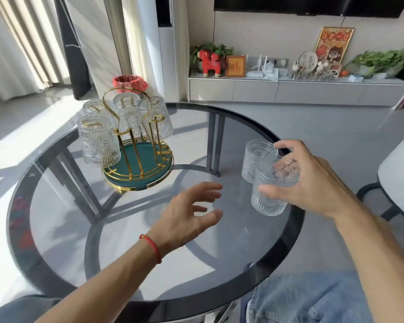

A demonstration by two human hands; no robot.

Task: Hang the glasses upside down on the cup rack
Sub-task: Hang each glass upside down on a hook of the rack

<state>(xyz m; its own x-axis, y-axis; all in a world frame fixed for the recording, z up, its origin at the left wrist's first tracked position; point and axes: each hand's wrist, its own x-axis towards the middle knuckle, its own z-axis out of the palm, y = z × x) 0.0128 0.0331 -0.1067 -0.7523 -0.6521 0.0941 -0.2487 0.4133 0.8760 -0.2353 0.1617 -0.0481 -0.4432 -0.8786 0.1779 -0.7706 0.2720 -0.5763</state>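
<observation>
A person sits at a round glass table (63, 271) with a dark rim, seen from their own head looking down. Toward the far left of the tabletop stands a cup rack (138, 164) with gold wire arms rising from a round green base. Four ribbed clear glasses (99, 141) hang upside down on its arms, while one gold arm on the right side of the rack is bare.

The right hand (313, 183) reaches over the right part of the table and closes its fingers and thumb around the rim of a ribbed glass (269, 197), gripping it from above. That glass stands mouth-up and looks slightly tilted; whether its base touches the table cannot be told. Just behind it, touching or nearly so, a second glass (257, 159) stands upright on the tabletop.

The left hand (191, 210) hovers over the middle of the table with fingers spread wide and curled, holding nothing. A red string bracelet (153, 247) circles its wrist.

Beyond the table, a low cabinet (289, 90) holds plants and ornaments.
</observation>
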